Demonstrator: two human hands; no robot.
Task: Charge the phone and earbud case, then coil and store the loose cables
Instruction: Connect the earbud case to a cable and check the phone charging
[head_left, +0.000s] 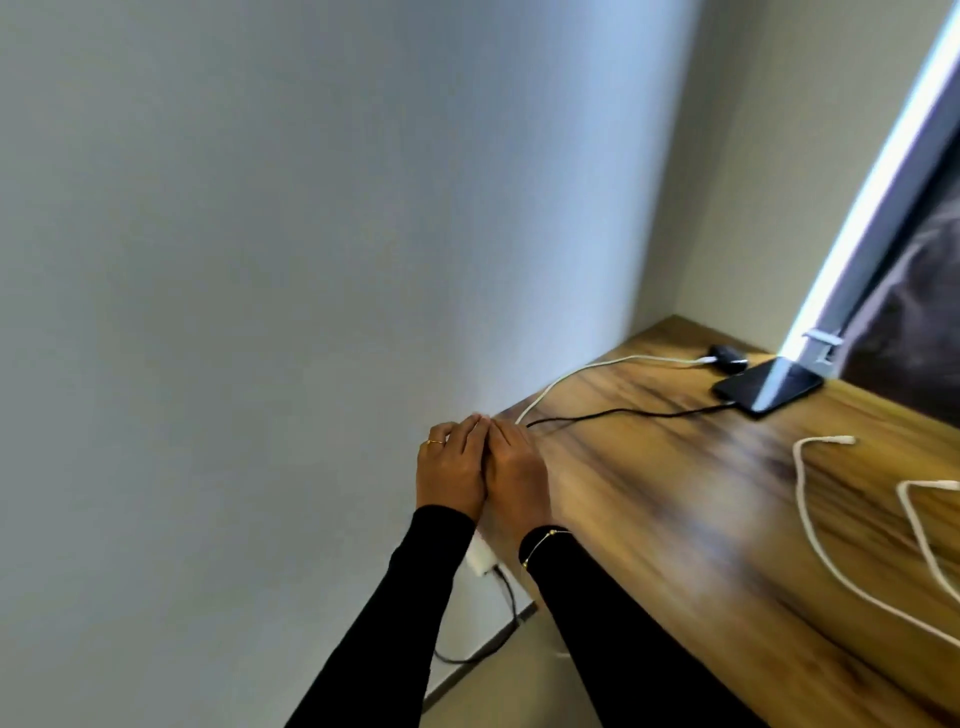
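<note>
A dark phone (769, 387) lies at the far end of the wooden desk (675, 519), with a black cable (623, 413) running into it. Behind it sits a small black earbud case (727, 356), joined to a white cable (597, 366). Both cables lead back to the desk's left edge by the wall, where my hands meet. My left hand (449, 470) lies with fairly straight fingers against my right hand (517, 475). The right fingertips cover the cable ends, and what is under them is hidden. Two loose white cables (810, 519) (919, 525) lie at the desk's right.
Below the desk edge a white adapter (480, 558) sits on the wall, and a black lead (511, 603) hangs from it to the floor. A bright light strip on a frame (857, 218) rises at the far right. The grey wall runs close along the desk's left side.
</note>
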